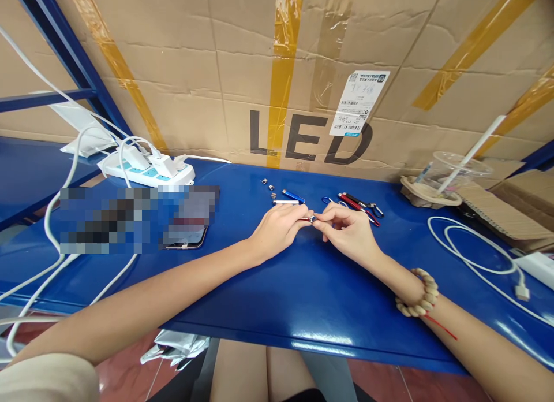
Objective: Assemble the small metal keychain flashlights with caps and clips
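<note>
Just above the blue shelf, my left hand (281, 226) and my right hand (348, 229) meet fingertip to fingertip. Between them is a small shiny metal piece (312, 219), pinched from both sides; the fingers hide most of it. Right behind my left hand lie a blue tube (293, 196) and a thin silver-white tube (283, 202). Several small metal clips (271, 188) are scattered a bit further back. Behind my right hand rests a group of slim corded tubes, among them a red one (355, 202) and a black one (352, 198).
A white power strip (149, 174) with plugs and cables stands at the left, near a phone (188, 234). A plastic cup with a straw (461, 171) sits in a cardboard holder (428, 194) at the right. A coiled white cable (476, 263) lies closer. A large carton (242, 61) walls off the back.
</note>
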### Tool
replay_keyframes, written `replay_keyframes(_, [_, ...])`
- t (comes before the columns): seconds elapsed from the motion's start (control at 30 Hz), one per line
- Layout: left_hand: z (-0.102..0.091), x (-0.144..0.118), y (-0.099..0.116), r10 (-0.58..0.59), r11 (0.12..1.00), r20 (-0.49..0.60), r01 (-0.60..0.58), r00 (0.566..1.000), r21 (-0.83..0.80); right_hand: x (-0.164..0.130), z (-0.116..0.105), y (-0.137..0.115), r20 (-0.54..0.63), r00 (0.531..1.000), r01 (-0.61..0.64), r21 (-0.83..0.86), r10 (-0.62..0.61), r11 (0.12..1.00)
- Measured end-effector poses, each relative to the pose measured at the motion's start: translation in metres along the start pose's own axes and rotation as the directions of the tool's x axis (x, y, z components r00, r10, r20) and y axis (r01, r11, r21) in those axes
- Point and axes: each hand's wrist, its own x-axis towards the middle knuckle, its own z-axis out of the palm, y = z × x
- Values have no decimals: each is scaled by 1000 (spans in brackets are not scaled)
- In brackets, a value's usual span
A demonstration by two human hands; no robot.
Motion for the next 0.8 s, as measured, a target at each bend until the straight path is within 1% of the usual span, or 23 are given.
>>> replay_keyframes(0.23, [0,0,0,-31,999,-5,31,1000,-33,1,-2,-1,-3,997,72,-125,-73,990])
replay_keyframes(0.4, [1,1,0,-34,997,-15,33,999,-74,2,-3,-3,2,997,74,-125,-74,989])
replay_keyframes(0.5, [1,1,0,-50,995,-12,49,999,-89,2,-3,-3,9,999,36,-55,-36,998])
replay_keyframes(0.63, [1,1,2,-81,989,-16,78,997,-124,4,-1,-7,19,999,-48,112,46,993])
replay_keyframes(0.7, [1,1,2,-73,989,-23,70,997,-130,5,0,-9,23,997,-81,172,78,982])
replay_keyframes(0.8, [1,1,2,-48,992,-35,44,998,-114,6,-1,-11,42,992,-125,204,119,971])
